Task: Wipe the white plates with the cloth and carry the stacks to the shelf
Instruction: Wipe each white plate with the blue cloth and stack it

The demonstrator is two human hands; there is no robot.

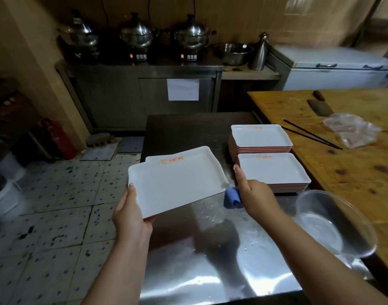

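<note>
While the head camera looks down over a steel bench (210, 249), the left hand (129, 216) holds a white rectangular plate (177, 181) by its near left corner, thumb on the rim and the other fingers hidden beneath it; the plate is lifted and tilted above the bench's left edge. A second plate's notched corner shows just behind it, though how it is supported cannot be made out. The right hand (254, 197) pinches a blue cloth (232, 197) beside the plate's right corner, thumb raised; most of the cloth is covered by the hand. Two stacks of white plates, the far stack (261, 136) and the near stack (273, 169), stand on the bench to the right, touching each other. A clear bowl (336, 223) sits at the bench's right edge, blurred. Beyond, a wooden table (353, 168) carries chopsticks (311, 134) and a crumpled plastic bag (351, 130).
</note>
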